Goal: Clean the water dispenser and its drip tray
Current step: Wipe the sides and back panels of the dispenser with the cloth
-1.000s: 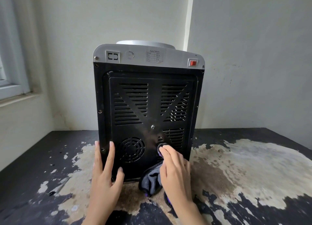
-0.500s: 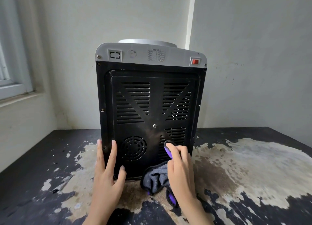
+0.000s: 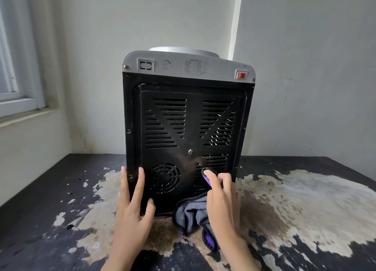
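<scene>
On the peeling table (image 3: 305, 199) stands the water dispenser (image 3: 187, 128), back panel facing the camera. Left hand (image 3: 132, 213) presses flat, fingers spread, against its lower left; right hand (image 3: 221, 201) pinches a grey-purple cloth (image 3: 191, 215) against the lower right vents.

Soft, even daylight enters from the window (image 3: 14, 71) at the left edge, leaving the pale walls (image 3: 305, 67) bright and slightly hazy. The dispenser's black back panel (image 3: 183, 128) stays dark, with faint sheen near its centre screw and small glints in the right vent slots. Shadows are weak and diffuse. Wide-angle distortion bends the window frame and counter (image 3: 305, 199) edges; the lower corners look smeared.
</scene>
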The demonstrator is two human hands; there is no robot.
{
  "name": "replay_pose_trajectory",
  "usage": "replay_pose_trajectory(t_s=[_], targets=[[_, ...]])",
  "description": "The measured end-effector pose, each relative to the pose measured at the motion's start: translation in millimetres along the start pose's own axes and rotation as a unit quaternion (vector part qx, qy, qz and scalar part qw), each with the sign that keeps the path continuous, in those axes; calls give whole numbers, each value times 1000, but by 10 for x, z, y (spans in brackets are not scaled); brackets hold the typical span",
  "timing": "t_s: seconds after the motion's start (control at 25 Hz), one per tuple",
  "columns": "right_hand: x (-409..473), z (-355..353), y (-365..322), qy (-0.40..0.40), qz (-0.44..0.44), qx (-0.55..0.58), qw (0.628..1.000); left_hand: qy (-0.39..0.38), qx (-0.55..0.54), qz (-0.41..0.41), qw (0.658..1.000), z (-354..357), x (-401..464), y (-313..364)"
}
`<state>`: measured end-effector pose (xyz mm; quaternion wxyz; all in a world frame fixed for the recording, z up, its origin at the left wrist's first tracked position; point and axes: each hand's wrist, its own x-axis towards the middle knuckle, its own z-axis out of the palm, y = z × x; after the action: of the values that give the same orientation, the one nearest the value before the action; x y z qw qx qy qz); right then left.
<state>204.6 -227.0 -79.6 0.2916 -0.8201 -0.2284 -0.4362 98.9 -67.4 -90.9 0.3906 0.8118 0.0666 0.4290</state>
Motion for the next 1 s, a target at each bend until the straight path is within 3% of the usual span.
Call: replay_pose_trajectory(t_s=[0.12, 0.2, 0.28, 0.36, 0.44, 0.52, 0.6, 0.72, 0.88, 1.0], targets=[[21, 36, -55, -48, -8, 115, 992, 3, 1, 2, 1000, 8, 20, -12], [90, -24, -11, -75, 78, 259, 960, 9, -4, 2, 1000, -6, 37, -2], [156, -116, 74, 27, 146, 316, 937, 37, 3, 2, 999, -53, 58, 60], [219, -162, 149, 123, 144, 315, 930, 80, 19, 38, 996, -97, 129, 194], [307, -144, 180, 131, 72, 259, 954, 91, 62, 121, 987, -116, 312, 418], [382, -32, 245, 99, -8, 80, 992, 75, 131, 210, 966, -96, 571, 657], [425, 102, 214, 32, 1, -31, 999, 77, 190, 256, 945, -94, 876, 893], [258, 314, -24, 3, 26, -52, 998, 118, 251, 273, 921, -138, 1361, 1239], [-13, 457, -145, -48, -188, -87, 977, 116, 339, 277, 892, -216, 1799, 1386], [13, 346, 191, -23, -179, -115, 977, 121, 370, 278, 878, -276, 1899, 1348]])
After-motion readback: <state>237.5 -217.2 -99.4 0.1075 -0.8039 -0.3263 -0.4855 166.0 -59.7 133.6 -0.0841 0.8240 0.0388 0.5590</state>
